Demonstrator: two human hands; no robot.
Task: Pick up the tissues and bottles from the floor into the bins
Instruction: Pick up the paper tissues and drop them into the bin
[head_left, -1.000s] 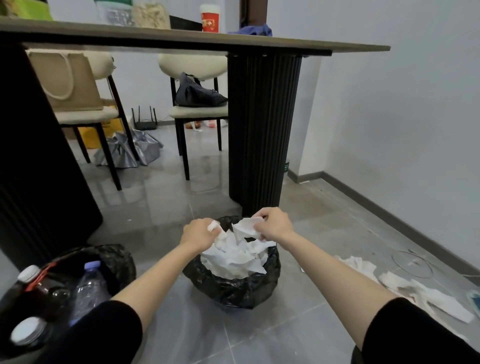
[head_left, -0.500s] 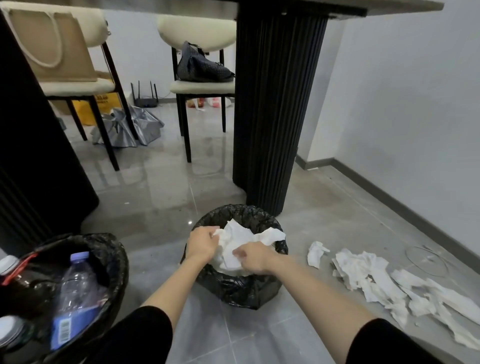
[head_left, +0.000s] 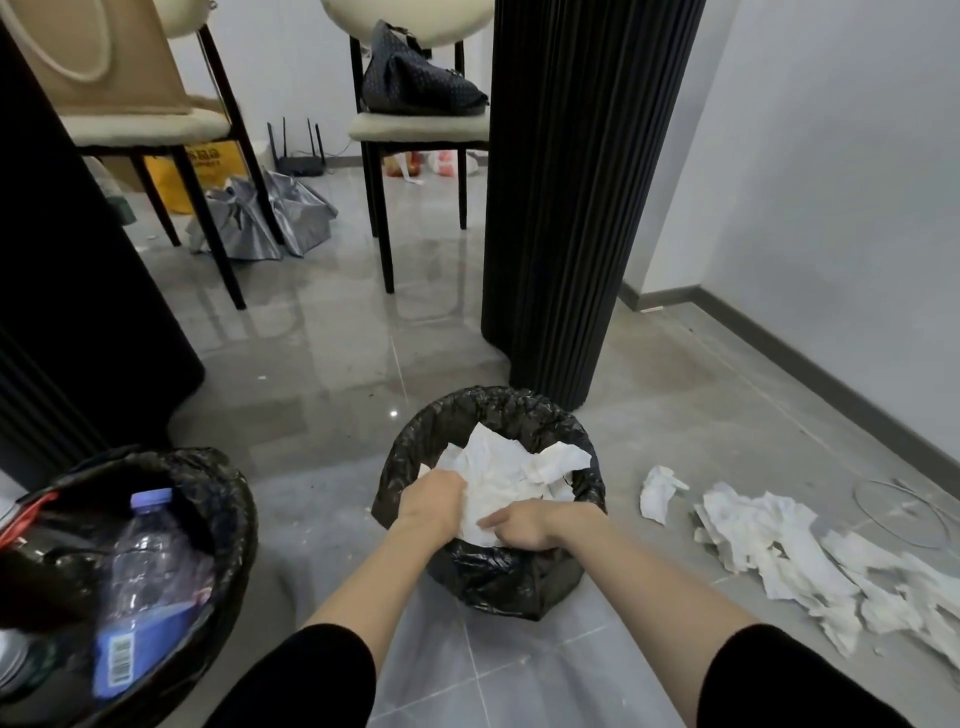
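**Packing tissues into the bin.**
The left hand (head_left: 434, 501) gripped the tissues (head_left: 511, 467) heaped above the rim of the bin (head_left: 498, 402), fingers curled. The right hand (head_left: 519, 527) lay on them; whether it gripped or only pressed could not be told. Best practice was probably to push the wad evenly below the rim, as loose tissues (head_left: 769, 540) awaited on the floor nearby.

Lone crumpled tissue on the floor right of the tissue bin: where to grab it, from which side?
Probably pinch the lone tissue at its crumpled upper end, coming straight down from above. It lies low on the floor, apart from the bin and the bigger tissue pile, so only its raised folds offer a hold. The right hand, pressing tissues in that bin, is likely nearer.
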